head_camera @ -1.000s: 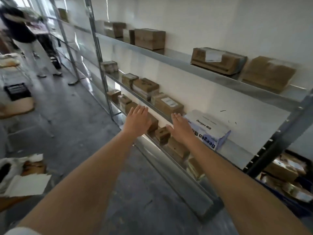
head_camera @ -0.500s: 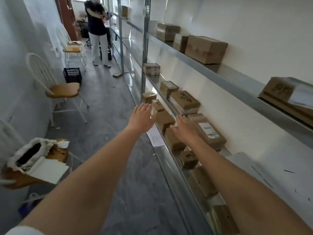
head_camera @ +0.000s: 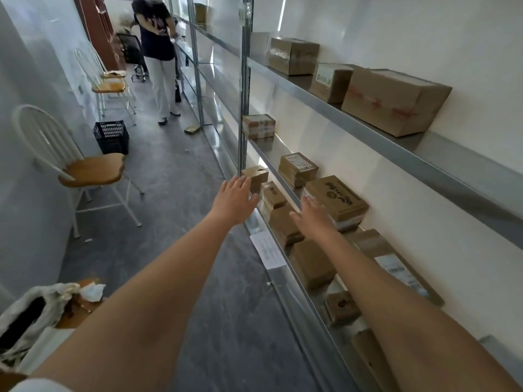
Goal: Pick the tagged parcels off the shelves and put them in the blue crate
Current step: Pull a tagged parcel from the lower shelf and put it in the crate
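Note:
Metal shelves [head_camera: 376,128] run along the right wall with several brown cardboard parcels on them. My left hand [head_camera: 233,200] is stretched out flat and open in front of the shelf edge, near a small brown box [head_camera: 256,176]. My right hand [head_camera: 312,217] is open too, fingers apart, hovering beside a stacked flat parcel with black print [head_camera: 336,198] on the middle shelf. A parcel with a white label [head_camera: 298,168] lies further along that shelf. Neither hand holds anything. No blue crate is in view.
A white chair with a wooden seat [head_camera: 90,169] stands by the left wall, a dark plastic crate [head_camera: 111,137] behind it. A person [head_camera: 158,58] stands down the aisle. A paper sheet [head_camera: 267,250] hangs off the lower shelf. A crumpled bag [head_camera: 31,312] sits at lower left.
My view has swung left along the aisle, so the blue-and-white box is out of sight. Both hands have stayed outstretched and open, now beside parcels further down the shelves.

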Action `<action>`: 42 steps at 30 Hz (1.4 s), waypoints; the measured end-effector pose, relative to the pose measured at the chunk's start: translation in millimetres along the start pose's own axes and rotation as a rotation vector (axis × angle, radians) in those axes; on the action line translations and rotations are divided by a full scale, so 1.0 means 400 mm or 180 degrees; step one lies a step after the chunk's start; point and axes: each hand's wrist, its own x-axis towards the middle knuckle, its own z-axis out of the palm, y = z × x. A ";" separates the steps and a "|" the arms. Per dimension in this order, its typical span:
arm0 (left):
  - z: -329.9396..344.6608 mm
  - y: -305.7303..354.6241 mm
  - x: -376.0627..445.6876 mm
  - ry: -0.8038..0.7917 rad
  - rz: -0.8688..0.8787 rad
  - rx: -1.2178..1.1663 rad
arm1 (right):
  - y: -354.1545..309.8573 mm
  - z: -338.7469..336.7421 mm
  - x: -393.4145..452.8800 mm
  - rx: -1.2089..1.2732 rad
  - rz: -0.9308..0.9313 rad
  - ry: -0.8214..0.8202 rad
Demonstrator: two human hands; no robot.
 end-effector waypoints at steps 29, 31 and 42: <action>0.419 -0.148 1.116 -0.1462 0.0344 -0.1119 | 0.315 0.109 1.043 0.1431 0.1575 0.0212; 0.445 -0.155 1.189 -0.1681 0.0591 -0.1035 | 0.324 0.122 1.080 0.1546 0.1754 0.0331; 0.457 -0.132 1.381 -0.2870 -0.0475 -0.3626 | 0.183 0.278 1.080 0.2105 0.3034 0.1222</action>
